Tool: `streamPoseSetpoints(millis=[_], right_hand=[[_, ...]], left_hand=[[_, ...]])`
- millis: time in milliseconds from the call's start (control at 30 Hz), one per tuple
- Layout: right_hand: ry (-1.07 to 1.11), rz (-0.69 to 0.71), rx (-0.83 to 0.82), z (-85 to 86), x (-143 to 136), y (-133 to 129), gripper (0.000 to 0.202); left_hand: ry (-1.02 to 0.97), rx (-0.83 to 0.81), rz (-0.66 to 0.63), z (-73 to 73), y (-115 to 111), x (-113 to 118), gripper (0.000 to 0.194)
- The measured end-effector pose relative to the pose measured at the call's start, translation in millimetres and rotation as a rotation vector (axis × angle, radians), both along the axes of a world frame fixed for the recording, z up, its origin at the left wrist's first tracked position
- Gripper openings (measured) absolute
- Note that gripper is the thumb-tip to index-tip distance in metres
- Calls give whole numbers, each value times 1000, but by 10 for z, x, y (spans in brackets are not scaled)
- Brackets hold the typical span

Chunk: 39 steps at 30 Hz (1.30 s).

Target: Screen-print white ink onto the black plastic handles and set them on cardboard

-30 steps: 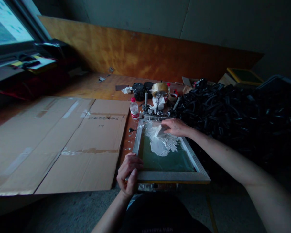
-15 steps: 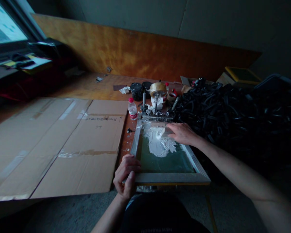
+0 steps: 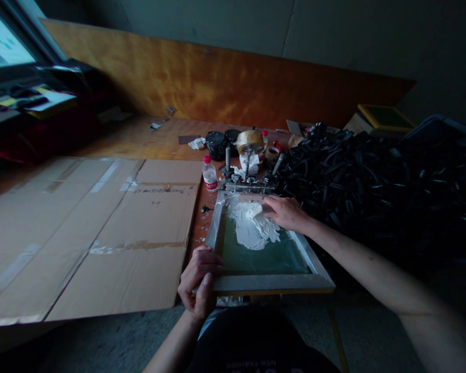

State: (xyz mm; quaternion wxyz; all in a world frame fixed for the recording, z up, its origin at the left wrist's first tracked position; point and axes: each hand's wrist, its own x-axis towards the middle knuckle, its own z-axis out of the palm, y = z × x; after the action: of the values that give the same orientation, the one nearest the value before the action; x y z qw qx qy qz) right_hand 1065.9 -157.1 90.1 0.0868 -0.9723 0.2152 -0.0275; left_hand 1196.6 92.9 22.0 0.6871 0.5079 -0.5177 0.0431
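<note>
Here in the head view, the screen [image 3: 274, 283] sits at lower centre, its far end up against a dark clamp [image 3: 248, 187], and both hands are busy. The left hand [image 3: 200, 280] is curled around the screen's near-left corner, fingers over the edge, while the right hand [image 3: 286, 213] reaches in from the right and pinches a pale scraper [image 3: 260, 211], whose lower part is hard to tell from the white paste [image 3: 251, 234] around it. That border [image 3: 311, 257] looks rigid and moderately light, so the bare near corners make the sound place to take hold; the green mesh [image 3: 262, 263] is probably thin, taut and easy to damage, best left unpressed by fingertips. The paste looks thick, soft and slippery, likely to smear, and the scraper probably wants a firm grip on its clean upper edge. Now the writing: at centre, the bottle [image 3: 209, 175] wears a red cap and a red-and-white label, too small to read. Over at centre left, the cardboard [image 3: 140, 269] carries a dark handwritten line with a short mark below, neither legible. And at the very bottom, faint lettering on the dark shirt [image 3: 256, 336] seems to say "NEW FASHION".
</note>
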Motion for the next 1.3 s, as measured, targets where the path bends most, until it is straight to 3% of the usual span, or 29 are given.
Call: streamPoseSetpoints(millis=[100, 267, 367, 500, 600, 700, 800, 1000, 1133, 1300], right_hand=[[-50, -13, 31, -21, 11, -73, 16], [-63, 46, 193, 114, -281, -253, 12], [-76, 48, 248, -5, -275, -307, 14], [-180, 55, 251, -226, -52, -314, 14], [-218, 78, 296, -205, -68, -385, 12], [-165, 50, 307, -126, -264, -532, 11], [-102, 5, 294, -169, -384, -638, 13], [-198, 56, 276, -378, -39, -433, 18], [-145, 72, 214, -160, 101, -249, 11], [-41, 82, 115, 278, -163, -79, 11]], left_hand=[[-9, 1, -8, 12, -5, 12, 24], [-5, 13, -34, 7, 6, 13, 23], [-1, 10, -29, -13, 13, 5, 23], [-14, -6, -28, -16, 11, 16, 22], [-29, -10, -40, 3, 3, 27, 23], [-28, -11, -38, 13, -1, 23, 23], [-23, -2, -34, 1, 4, 10, 23], [-18, 6, -17, -34, 22, 7, 24], [-20, 14, -19, -15, 12, 18, 24], [-15, -1, -15, -5, 1, 11, 26]])
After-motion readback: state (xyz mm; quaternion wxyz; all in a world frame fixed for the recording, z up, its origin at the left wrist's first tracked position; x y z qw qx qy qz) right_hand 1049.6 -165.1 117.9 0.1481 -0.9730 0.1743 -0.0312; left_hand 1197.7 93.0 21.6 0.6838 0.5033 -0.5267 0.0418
